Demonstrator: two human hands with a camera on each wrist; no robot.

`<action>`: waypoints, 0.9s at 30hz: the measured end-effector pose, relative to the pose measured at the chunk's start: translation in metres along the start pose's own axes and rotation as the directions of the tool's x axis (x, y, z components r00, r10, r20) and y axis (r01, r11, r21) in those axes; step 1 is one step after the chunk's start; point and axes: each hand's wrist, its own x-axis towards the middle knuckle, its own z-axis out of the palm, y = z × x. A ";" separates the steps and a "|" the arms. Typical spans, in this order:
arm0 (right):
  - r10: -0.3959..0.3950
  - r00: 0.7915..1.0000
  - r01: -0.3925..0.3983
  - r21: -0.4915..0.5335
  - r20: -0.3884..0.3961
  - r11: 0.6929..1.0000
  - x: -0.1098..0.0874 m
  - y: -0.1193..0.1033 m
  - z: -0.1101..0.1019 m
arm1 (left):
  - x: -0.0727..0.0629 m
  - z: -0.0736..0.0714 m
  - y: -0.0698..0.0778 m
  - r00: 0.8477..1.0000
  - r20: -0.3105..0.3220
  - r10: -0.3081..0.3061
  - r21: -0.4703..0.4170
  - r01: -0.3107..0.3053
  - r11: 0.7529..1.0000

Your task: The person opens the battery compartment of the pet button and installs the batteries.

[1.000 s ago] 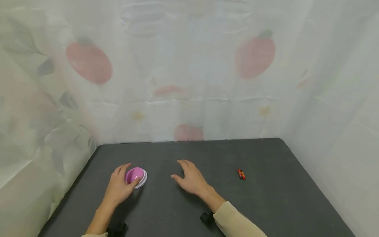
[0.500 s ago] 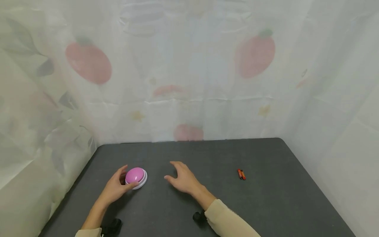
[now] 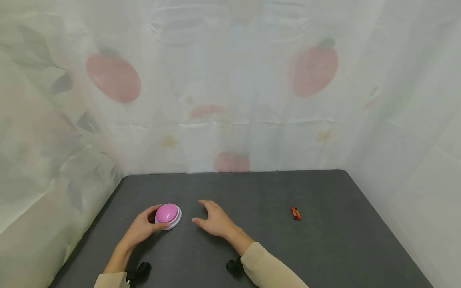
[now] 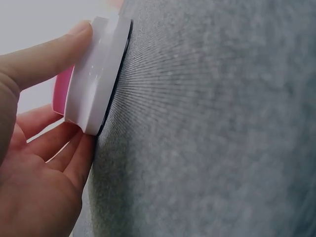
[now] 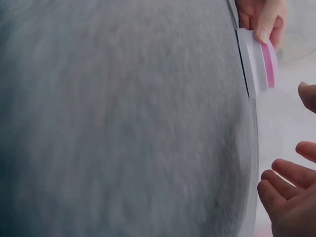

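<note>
A round push button with a pink dome (image 3: 167, 213) and a white base (image 4: 98, 74) sits at the left of the dark table. My left hand (image 3: 141, 228) grips it by the side: the thumb (image 4: 59, 52) presses the near edge of the base, and the fingers (image 4: 69, 153) curve round the opposite edge. To the right of the button, my right hand (image 3: 216, 224) hovers over the table with thumb and fingers spread and nothing between them. In the right wrist view, its fingertips (image 5: 281, 180) are apart from the button (image 5: 256, 64).
Two small red-and-black batteries (image 3: 296, 213) lie side by side at the right of the dark table (image 3: 324, 248). Pale curtains (image 3: 230, 80) with fruit prints hang behind the table and on both sides. A black wrist camera (image 3: 139, 273) is strapped under the left forearm.
My left hand has moved from over the dome down to the button's side, baring the pink top. My right hand has shifted left, closer to the button. The batteries have stayed put.
</note>
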 end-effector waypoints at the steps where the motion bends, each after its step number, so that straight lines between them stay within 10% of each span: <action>1: 0.004 1.000 -0.004 0.003 0.006 1.000 0.001 -0.001 0.002 | 0.000 0.000 0.000 1.000 -0.006 -0.006 -0.016 0.006 1.000; 27: -0.104 0.994 0.098 0.168 0.026 0.981 0.007 -0.001 0.015 | -0.001 0.030 0.036 0.994 0.106 0.014 -0.129 0.000 0.992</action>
